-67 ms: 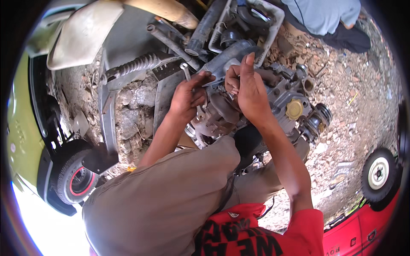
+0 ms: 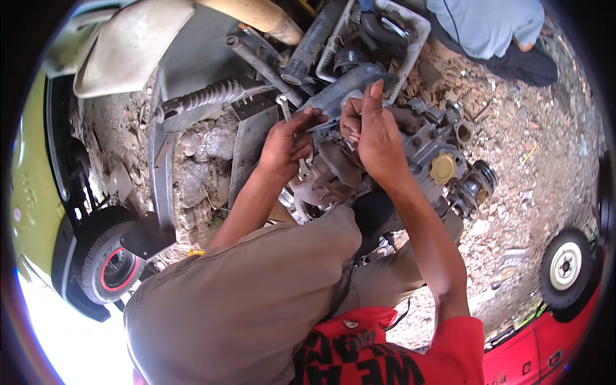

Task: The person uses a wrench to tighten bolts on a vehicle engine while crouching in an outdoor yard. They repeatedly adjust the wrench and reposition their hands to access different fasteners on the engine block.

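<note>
A combination wrench [image 2: 304, 171] is in my left hand [image 2: 282, 144]; its ring end sticks out beyond the knuckles and its open end shows below the curled fingers. The index finger and thumb of that hand point toward my other hand, with dark smudges on the fingertips. Facing it, my right hand [image 2: 377, 138] has its thumb raised and its fingers curled in; whatever they may hold is too small or hidden to make out. Both hands are above a greasy engine [image 2: 414, 151] with a yellow cap [image 2: 443, 167] on top.
Beyond my hands lies a grey crate [image 2: 420, 29] of parts, beside metal pipes [image 2: 256, 67] and a coil spring strut [image 2: 199, 99]. At the upper right a person in a grey shirt [image 2: 487, 25] sits on the rubble. A red vehicle [image 2: 532, 350] stands lower right, a green one [image 2: 32, 212] left.
The whole view has shifted very slightly. Both hands keep nearly the same pose, and the wrench stays in my left hand.
</note>
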